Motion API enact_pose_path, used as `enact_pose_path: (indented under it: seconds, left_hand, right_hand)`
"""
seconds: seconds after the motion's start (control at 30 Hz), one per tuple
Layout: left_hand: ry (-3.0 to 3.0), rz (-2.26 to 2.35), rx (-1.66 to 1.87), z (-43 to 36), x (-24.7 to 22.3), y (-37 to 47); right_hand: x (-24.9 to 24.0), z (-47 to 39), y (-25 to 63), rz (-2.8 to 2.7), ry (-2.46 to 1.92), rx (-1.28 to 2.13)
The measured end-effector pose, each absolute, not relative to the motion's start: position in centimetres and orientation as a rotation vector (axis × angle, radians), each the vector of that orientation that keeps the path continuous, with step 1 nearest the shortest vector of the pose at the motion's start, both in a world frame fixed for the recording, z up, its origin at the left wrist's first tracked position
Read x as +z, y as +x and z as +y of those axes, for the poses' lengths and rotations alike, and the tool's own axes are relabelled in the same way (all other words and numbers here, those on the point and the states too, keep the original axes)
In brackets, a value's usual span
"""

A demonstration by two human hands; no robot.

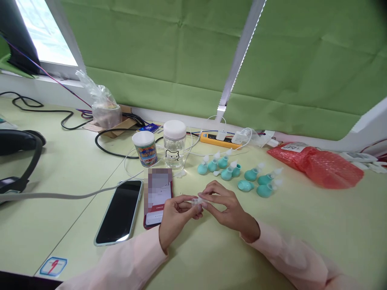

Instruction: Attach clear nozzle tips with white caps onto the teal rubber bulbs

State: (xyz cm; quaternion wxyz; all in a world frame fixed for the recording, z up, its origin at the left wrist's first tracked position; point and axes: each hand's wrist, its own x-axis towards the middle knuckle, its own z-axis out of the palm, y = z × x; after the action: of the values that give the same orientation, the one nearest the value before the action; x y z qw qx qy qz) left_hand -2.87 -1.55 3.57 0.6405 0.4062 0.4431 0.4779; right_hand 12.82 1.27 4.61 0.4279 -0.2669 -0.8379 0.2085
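Observation:
My left hand point(175, 219) and my right hand point(225, 205) meet just above the pale green table point(302, 225), both pinching one small clear plastic tip point(198, 201) between their fingertips. Behind the hands lie several teal rubber bulbs point(245, 185), most with clear tips fitted, one bare. A loose clear tip point(216, 173) lies among them. Both sleeves are pale pink.
Two phones lie left of my hands: a dark one point(121, 211) and a lit one point(159, 199). Behind stand a printed can point(145, 149) and a clear jar with white lid point(174, 144). A red bag point(317, 165), power strip point(216, 139), cables and headphones point(18, 157) crowd the edges.

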Motion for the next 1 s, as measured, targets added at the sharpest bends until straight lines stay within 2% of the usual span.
enact_pose_path:
  seconds: [0.43,0.9,1.0]
  left_hand:
    - [0.924,0.991,1.104,-1.5,3.5,-3.0]
    - [0.934,1.027,1.141,-1.6,3.7,-3.1]
    - [0.963,1.052,1.158,-1.7,3.7,-3.0]
  right_hand:
    - [4.0,0.6,12.4,-2.066,-0.664,0.484]
    - [3.6,0.0,11.9,-1.910,-0.828,0.825]
    - [3.7,-0.3,11.8,-1.925,-0.833,0.788]
